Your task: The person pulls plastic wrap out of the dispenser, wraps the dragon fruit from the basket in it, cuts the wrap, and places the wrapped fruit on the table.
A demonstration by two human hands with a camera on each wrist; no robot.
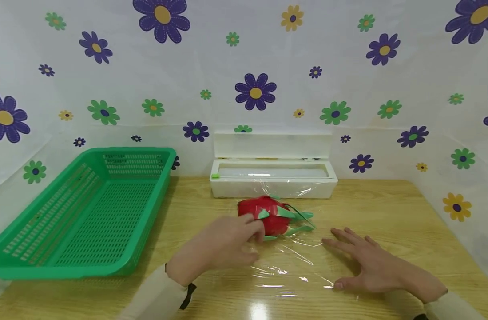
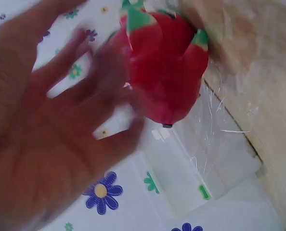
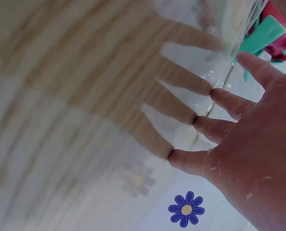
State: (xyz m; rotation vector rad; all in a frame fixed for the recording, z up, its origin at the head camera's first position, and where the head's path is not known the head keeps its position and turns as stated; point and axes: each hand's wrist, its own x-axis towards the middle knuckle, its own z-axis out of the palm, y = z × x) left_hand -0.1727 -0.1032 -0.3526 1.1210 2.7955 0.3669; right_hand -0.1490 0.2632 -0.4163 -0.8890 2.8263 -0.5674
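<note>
A red dragon fruit (image 1: pixel 267 215) with green leaf tips lies on its side on a sheet of clear cling film (image 1: pixel 281 271) spread over the table. My left hand (image 1: pixel 229 242) is at the fruit's near left side, its fingers loosely bent. In the left wrist view the fingers of that hand (image 2: pixel 61 120) are blurred and spread beside the fruit (image 2: pixel 167 72); whether they touch it I cannot tell. My right hand (image 1: pixel 373 262) has its fingers spread, fingertips resting on the table by the film's right side. The right wrist view shows those fingertips (image 3: pixel 220 94) pressing on the wood.
Behind the fruit stands a white cling film dispenser (image 1: pixel 273 186) with its lid (image 1: pixel 271 146) raised, a roll inside and a green slider (image 1: pixel 215 176) at its left end. A green plastic basket (image 1: pixel 125 262) sits on the left. A flower-patterned sheet (image 1: pixel 283 58) hangs behind the table.
</note>
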